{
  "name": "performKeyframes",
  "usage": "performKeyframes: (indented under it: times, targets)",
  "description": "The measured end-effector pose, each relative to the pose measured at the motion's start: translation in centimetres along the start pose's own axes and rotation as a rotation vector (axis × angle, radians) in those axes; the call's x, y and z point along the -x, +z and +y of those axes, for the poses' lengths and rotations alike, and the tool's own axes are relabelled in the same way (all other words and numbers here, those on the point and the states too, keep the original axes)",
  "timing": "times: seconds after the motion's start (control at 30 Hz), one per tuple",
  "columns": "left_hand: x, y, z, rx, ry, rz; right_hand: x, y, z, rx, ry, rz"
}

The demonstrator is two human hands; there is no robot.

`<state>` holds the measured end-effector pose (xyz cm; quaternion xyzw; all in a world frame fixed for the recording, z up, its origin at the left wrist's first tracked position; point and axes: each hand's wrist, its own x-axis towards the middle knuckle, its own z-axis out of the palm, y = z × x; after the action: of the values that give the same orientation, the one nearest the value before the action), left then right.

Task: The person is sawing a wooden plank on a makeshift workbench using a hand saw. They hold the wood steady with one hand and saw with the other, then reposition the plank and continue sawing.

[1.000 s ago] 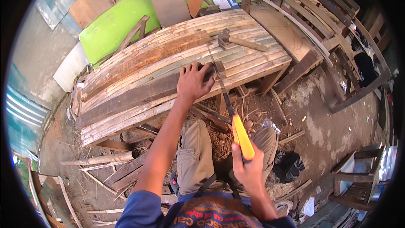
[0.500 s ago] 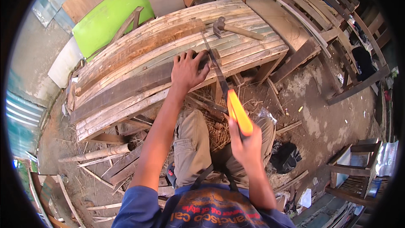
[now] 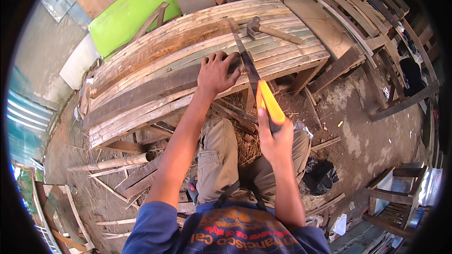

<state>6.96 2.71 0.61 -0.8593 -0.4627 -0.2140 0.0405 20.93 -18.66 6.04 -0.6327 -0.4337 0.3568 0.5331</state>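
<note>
My right hand (image 3: 278,143) is closed round the orange and yellow handle of a handsaw (image 3: 269,103). The saw's blade reaches away from me across a dark wooden beam (image 3: 146,88), close to the beam's right end. Just left of the blade, my left hand (image 3: 217,74) grips the top of that beam with its fingers bent over it. The beam lies along the near side of a slatted wooden table (image 3: 106,136). Behind it on the slats is a second, browner plank (image 3: 160,52). A claw hammer (image 3: 278,34) rests right of the blade tip.
A bright green panel (image 3: 134,14) leans behind the table. Stacked wooden frames (image 3: 358,7) stand at the far right. Bamboo poles (image 3: 110,162) and scrap wood lie on the floor at left. A black plastic bag (image 3: 320,177) lies by my right knee.
My right hand has pushed the saw forward, so its handle is nearer the beam and the blade reaches farther over the table. My left hand stays on the beam. The view has shifted slightly.
</note>
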Motion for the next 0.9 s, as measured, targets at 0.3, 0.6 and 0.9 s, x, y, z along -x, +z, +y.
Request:
performKeyframes:
  times: [0.3,0.6,0.9]
  targets:
    - [-0.4,0.5,0.7,0.033,-0.124,0.039,0.5,-0.2,0.7,0.040,-0.095,0.025]
    - [-1.2,2.2,1.6,-0.045,-0.264,0.237,8.1,-2.7,2.0,-0.034,-0.071,0.065]
    - [-0.9,2.3,0.7,-0.041,-0.262,0.183,3.1,-1.2,2.8,-0.135,0.010,0.028]
